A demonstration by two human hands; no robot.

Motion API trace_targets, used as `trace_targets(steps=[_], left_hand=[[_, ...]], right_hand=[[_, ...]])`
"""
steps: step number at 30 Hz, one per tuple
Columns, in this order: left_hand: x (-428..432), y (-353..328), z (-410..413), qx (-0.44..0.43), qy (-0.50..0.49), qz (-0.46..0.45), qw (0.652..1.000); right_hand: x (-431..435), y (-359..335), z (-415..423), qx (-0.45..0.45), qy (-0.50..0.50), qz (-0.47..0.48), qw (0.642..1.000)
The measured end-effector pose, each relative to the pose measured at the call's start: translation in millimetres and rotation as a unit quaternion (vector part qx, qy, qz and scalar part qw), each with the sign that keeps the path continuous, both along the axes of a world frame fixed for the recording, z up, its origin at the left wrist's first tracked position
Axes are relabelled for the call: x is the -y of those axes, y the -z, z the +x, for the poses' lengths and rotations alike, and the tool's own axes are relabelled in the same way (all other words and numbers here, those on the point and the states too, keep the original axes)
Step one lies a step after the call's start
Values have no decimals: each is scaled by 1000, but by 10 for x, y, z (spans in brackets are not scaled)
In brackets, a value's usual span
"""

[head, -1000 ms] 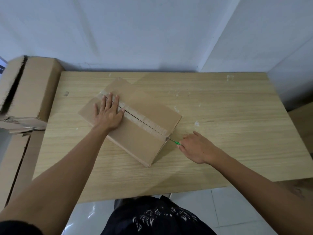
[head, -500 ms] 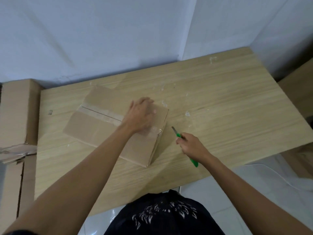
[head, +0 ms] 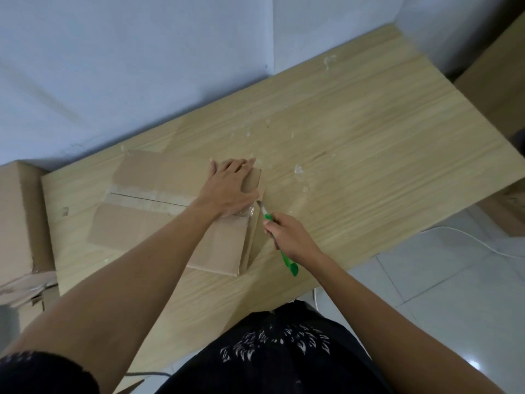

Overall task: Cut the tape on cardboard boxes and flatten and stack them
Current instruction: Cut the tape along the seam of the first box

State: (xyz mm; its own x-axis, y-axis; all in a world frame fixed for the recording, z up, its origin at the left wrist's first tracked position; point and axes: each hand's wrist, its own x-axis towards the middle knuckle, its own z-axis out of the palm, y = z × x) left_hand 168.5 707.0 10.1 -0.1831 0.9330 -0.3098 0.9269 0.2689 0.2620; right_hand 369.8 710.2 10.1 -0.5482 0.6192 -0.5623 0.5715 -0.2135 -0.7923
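A brown cardboard box [head: 159, 217] lies on the wooden table [head: 369, 155], its top seam taped and slit along the middle. My left hand [head: 231, 189] presses flat on the box's right end, fingers straight. My right hand [head: 287, 237] grips a green utility knife [head: 288, 258]. Its blade tip touches the tape at the box's right edge, just below my left hand.
Larger cardboard boxes [head: 17, 223] stand off the table's left edge, and another [head: 494, 75] sits past the right end. Bits of tape residue [head: 298, 169] dot the tabletop. A white cable [head: 466, 237] runs over the tiled floor at right.
My left hand slid from the box's left part to its right end. My right hand brought the knife from beside the box up to the tape at the right edge. The view swung left.
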Motion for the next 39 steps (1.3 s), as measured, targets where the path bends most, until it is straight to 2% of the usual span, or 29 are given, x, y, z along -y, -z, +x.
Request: trace_targets(steps=[11,16,31,39], left_hand=[[-66,-39,22,-31,18,-29,999],[-84,-33,8,-35,29,-34,998],[-60,-20,11,-37,36,-36,998],[-1,82,55,-43,44,-18,998]], right_hand=[[22,19,-129,-10,-23,-9,1000],[78,57,-79,-27,39,-14,999],[97,113,-182,-29,41,-33,998],[162,47,-158,-45,31,-108,993]])
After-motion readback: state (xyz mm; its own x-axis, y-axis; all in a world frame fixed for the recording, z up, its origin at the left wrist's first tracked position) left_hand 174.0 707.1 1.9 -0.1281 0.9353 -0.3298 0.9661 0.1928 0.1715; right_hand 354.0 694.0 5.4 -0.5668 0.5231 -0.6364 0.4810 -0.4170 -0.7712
